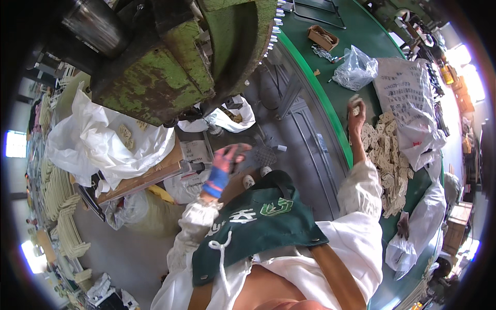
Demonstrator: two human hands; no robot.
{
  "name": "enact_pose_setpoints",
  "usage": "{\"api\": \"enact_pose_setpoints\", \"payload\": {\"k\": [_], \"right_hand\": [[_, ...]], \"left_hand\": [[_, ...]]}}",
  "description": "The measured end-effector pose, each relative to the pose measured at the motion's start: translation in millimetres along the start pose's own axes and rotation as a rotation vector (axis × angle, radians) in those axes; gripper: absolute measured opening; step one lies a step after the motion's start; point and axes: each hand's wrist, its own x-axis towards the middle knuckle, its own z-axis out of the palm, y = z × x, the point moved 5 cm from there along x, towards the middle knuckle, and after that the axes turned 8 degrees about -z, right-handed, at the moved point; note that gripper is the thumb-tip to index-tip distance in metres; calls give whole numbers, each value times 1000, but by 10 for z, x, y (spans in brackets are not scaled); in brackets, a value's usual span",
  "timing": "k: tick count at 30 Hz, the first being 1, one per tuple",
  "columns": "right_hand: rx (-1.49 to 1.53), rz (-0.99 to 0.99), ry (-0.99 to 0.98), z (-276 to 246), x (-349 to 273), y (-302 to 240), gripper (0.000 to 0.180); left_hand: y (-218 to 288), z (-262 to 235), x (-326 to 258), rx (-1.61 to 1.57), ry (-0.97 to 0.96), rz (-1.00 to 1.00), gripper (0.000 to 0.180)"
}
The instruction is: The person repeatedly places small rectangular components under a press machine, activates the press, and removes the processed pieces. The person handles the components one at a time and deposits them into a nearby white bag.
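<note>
My left hand [230, 157], with a blue wrap at the wrist, hovers over the floor beside the green machine. Its fingers look parted, with dark tips, and I make out nothing between them. Over the green table at the right, my right hand [356, 112] has its fingers curled round a small beige piece [356, 110]; the fingertips are slightly blurred. Below that hand spreads a heap of small flat beige pieces [386, 160]. More such pieces [125, 135] lie in an open white bag [111, 155] on the left.
A worn green machine [155, 70] fills the upper left. On the green table [361, 26] are a clear plastic bag [356, 68], a cardboard box [323, 37], a printed sack [403, 85] and a white plastic bag [421, 227]. Another white bag [240, 118] sits under the machine.
</note>
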Motion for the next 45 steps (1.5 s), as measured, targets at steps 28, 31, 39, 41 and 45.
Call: {"api": "enact_pose_setpoints", "payload": {"k": [28,31,39,41,45], "right_hand": [[710,239,-1239,3225,-1151,-2209,15],[667,224,-1136,3148,-1145,-2295,17],[477,2,-956,3388,-1168,-2078,15],[499,-14,-918,3395,-1146,-2060,16],[746,183,-1045,3093,-1086,-2453,7]], "left_hand": [[-488,-555,-264,-17,569,138,28],[-296,-414,-231,29,563,126,29],[-423,-430,21,181,556,234,32],[-428,-440,22,190,574,266,32],[-361,-459,-121,-47,487,149,32]]}}
